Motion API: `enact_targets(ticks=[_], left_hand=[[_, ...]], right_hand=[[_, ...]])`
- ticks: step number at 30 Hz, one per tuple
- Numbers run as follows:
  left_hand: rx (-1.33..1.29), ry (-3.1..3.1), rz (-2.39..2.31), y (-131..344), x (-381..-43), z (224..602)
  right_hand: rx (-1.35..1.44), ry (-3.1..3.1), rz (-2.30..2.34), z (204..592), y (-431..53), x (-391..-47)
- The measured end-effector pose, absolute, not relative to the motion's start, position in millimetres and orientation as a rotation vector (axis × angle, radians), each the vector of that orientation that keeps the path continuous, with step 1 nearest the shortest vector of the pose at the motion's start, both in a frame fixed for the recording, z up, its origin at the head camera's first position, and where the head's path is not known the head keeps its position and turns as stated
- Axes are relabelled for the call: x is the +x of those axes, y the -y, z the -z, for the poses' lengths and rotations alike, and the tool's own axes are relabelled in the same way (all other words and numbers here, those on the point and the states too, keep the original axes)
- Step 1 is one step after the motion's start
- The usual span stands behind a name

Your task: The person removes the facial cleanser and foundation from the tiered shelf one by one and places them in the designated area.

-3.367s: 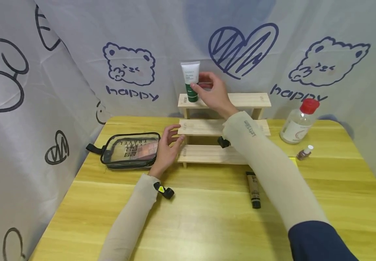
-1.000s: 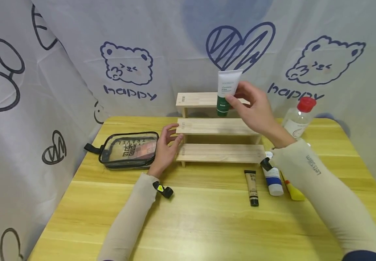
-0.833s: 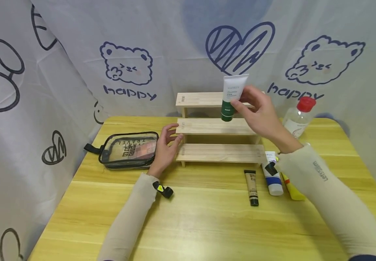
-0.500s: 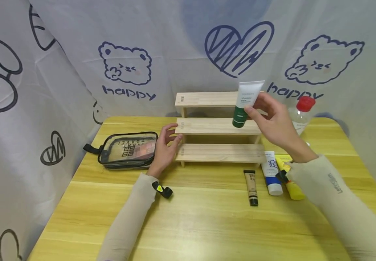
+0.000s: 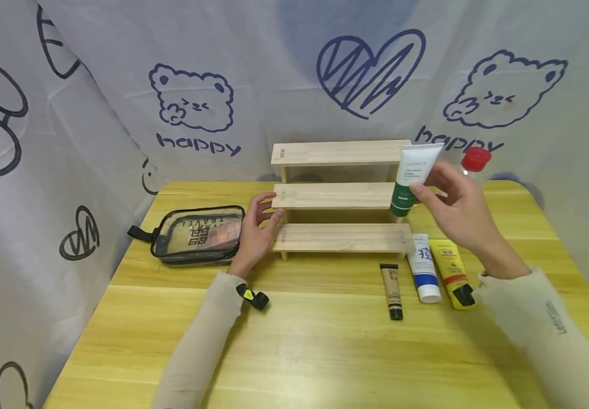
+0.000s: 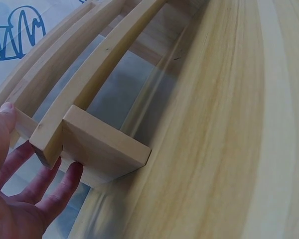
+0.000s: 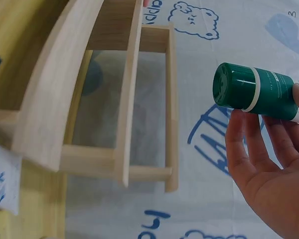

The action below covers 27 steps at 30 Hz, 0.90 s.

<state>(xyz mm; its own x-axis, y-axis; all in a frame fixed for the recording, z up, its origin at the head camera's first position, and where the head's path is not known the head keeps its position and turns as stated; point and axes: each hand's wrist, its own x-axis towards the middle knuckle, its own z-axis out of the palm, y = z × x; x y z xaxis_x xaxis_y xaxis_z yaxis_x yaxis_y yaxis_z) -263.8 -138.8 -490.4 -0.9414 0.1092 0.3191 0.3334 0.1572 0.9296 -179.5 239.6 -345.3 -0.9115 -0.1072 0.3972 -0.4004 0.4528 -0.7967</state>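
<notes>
My right hand (image 5: 460,216) holds a white and green cream tube (image 5: 414,179) between thumb and fingers, cap down and slightly tilted. The tube is in the air, overlapping the right end of the three-tier wooden display shelf (image 5: 340,237) in the head view. In the right wrist view its green cap (image 7: 234,87) points away from the palm. My left hand (image 5: 258,233) grips the shelf's left end at the middle tier. The left wrist view shows fingertips (image 6: 75,169) against the shelf's end panel (image 6: 102,149).
Right of the shelf's front lie a beige tube (image 5: 393,291), a white and blue tube (image 5: 424,270) and a yellow tube (image 5: 450,270). A red-capped bottle (image 5: 476,159) is mostly hidden behind my right hand. A clear travel pouch (image 5: 199,236) lies left; a printed curtain (image 5: 274,74) hangs behind.
My right hand has lifted the cream tube off the top tier's left end and carried it right and lower. The left hand has stayed on the shelf. The tubes at right have come into view.
</notes>
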Motion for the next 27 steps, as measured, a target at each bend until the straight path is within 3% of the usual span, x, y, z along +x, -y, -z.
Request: enact_targets(ticks=[27], left_hand=[[-0.445,2.228,1.882,138,-265,491]], right_hand=[[0.100,2.564,-1.322,402,-322,-125]])
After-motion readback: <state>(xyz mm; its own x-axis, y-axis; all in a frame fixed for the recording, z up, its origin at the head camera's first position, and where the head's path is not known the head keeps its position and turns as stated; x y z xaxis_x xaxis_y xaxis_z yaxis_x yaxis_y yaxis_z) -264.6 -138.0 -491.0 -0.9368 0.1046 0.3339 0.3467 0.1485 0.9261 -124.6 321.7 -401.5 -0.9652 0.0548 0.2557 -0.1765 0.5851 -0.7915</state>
